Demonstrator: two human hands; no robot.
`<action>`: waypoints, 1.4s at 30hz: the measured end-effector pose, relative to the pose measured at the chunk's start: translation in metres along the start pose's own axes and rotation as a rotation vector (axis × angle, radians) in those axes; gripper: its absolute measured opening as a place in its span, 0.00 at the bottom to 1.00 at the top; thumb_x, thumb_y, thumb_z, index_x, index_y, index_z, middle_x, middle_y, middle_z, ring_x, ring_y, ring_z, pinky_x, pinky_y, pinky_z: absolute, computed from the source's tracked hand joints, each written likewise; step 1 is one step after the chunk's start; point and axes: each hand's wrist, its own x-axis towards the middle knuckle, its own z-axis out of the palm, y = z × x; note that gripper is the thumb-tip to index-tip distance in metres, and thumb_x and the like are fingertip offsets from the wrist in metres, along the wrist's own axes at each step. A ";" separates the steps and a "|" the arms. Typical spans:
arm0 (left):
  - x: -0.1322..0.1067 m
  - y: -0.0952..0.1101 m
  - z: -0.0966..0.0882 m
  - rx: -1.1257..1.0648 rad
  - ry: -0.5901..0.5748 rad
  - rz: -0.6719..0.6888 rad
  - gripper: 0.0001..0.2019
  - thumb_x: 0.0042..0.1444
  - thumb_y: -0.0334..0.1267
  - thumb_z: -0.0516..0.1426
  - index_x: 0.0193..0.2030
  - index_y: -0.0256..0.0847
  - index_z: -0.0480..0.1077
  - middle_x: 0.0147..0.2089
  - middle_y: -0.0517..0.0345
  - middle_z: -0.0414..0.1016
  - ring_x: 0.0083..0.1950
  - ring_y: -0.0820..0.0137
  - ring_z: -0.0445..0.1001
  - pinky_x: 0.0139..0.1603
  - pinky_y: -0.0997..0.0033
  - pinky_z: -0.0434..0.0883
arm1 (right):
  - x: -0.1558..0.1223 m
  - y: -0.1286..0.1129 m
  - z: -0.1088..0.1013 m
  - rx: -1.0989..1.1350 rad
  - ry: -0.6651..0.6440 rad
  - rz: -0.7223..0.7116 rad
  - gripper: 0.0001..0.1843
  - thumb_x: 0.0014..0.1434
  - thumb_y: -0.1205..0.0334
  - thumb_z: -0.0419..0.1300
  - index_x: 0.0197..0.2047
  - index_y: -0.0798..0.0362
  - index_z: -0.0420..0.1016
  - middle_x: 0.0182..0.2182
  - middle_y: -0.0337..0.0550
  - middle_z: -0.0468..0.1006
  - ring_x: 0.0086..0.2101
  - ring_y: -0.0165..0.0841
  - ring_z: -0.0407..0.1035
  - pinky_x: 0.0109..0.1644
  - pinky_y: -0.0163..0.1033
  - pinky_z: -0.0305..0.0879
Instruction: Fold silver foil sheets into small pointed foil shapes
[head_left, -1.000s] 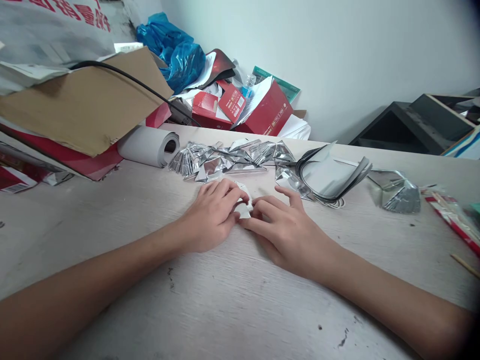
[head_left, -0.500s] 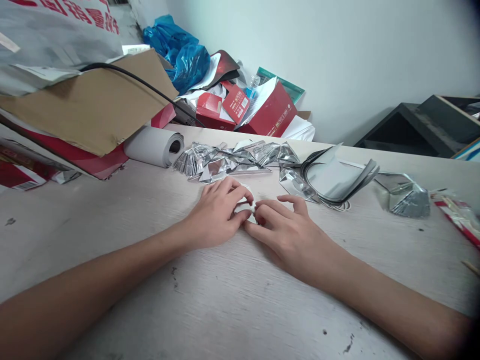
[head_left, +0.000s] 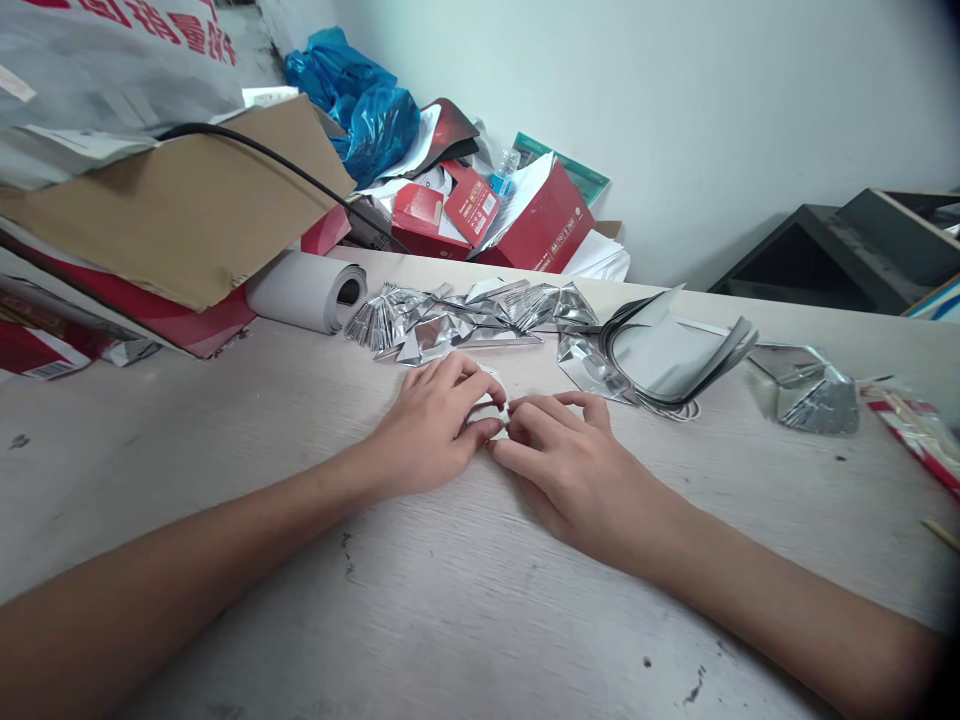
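At the middle of the counter (head_left: pixel 247 430), the left hand (head_left: pixel 427 430) and the right hand (head_left: pixel 577 470) lie side by side, fingertips meeting, and press down on a small folded piece of paper (head_left: pixel 491 412), of which only a pale sliver shows between the fingers. Both hands are closed on this piece, which lies flat on the counter; how many folds it already carries cannot be told, since the fingers cover most of it. Just behind the hands lies a row of folded foil pieces (head_left: pixel 457 320), judged to be finished work. To the right of that row, a curled stack of flat sheets (head_left: pixel 675 355) is judged to be stock not yet folded, so a good share of the work appears to remain. A further foil piece (head_left: pixel 814 395) lies well apart to the right. A paper roll (head_left: pixel 304 290) lies to the left of the row.
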 end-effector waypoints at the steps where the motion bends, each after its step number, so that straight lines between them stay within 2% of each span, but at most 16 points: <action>1: 0.000 0.000 0.000 0.002 0.000 0.002 0.10 0.67 0.37 0.56 0.54 0.50 0.71 0.57 0.59 0.68 0.60 0.63 0.66 0.66 0.51 0.59 | 0.000 0.000 0.000 0.005 -0.005 0.002 0.11 0.62 0.73 0.53 0.44 0.49 0.70 0.44 0.40 0.73 0.50 0.31 0.66 0.60 0.46 0.46; 5: -0.001 0.000 0.000 0.008 0.007 0.018 0.09 0.68 0.38 0.56 0.53 0.50 0.71 0.57 0.59 0.68 0.60 0.64 0.66 0.66 0.51 0.59 | -0.002 -0.001 -0.002 0.027 -0.021 0.007 0.10 0.63 0.72 0.53 0.44 0.50 0.70 0.45 0.41 0.74 0.52 0.32 0.66 0.61 0.47 0.46; 14: 0.000 0.001 -0.001 0.015 0.002 0.015 0.10 0.68 0.38 0.56 0.54 0.49 0.71 0.57 0.58 0.67 0.59 0.63 0.67 0.65 0.51 0.60 | 0.001 -0.005 -0.005 0.083 0.013 0.030 0.07 0.64 0.71 0.53 0.40 0.52 0.71 0.42 0.41 0.74 0.47 0.29 0.65 0.60 0.45 0.45; 22: -0.001 0.000 0.000 0.012 0.017 0.021 0.09 0.68 0.38 0.56 0.53 0.49 0.71 0.56 0.58 0.67 0.59 0.64 0.67 0.65 0.52 0.60 | 0.002 -0.006 -0.007 0.101 0.014 0.027 0.07 0.62 0.70 0.52 0.36 0.53 0.69 0.41 0.39 0.74 0.46 0.29 0.66 0.58 0.44 0.44; 28: -0.001 -0.002 0.001 0.008 0.029 0.049 0.08 0.67 0.37 0.57 0.52 0.49 0.71 0.56 0.59 0.68 0.59 0.65 0.67 0.65 0.53 0.59 | 0.000 -0.005 -0.007 0.091 0.060 0.009 0.05 0.60 0.72 0.54 0.33 0.54 0.68 0.40 0.39 0.75 0.47 0.31 0.68 0.58 0.44 0.45; 33: -0.001 -0.003 0.001 0.006 0.032 0.056 0.08 0.68 0.38 0.56 0.52 0.49 0.71 0.56 0.59 0.68 0.59 0.65 0.67 0.65 0.52 0.59 | -0.001 -0.002 -0.004 0.102 0.114 -0.008 0.06 0.58 0.73 0.54 0.32 0.55 0.68 0.38 0.39 0.75 0.44 0.30 0.69 0.57 0.44 0.48; 42: -0.001 -0.003 0.001 0.003 0.031 0.046 0.08 0.68 0.38 0.57 0.52 0.49 0.71 0.56 0.59 0.68 0.59 0.65 0.67 0.65 0.53 0.59 | -0.004 0.000 -0.002 0.076 0.149 -0.054 0.05 0.55 0.73 0.54 0.33 0.56 0.69 0.38 0.41 0.76 0.45 0.33 0.72 0.57 0.46 0.51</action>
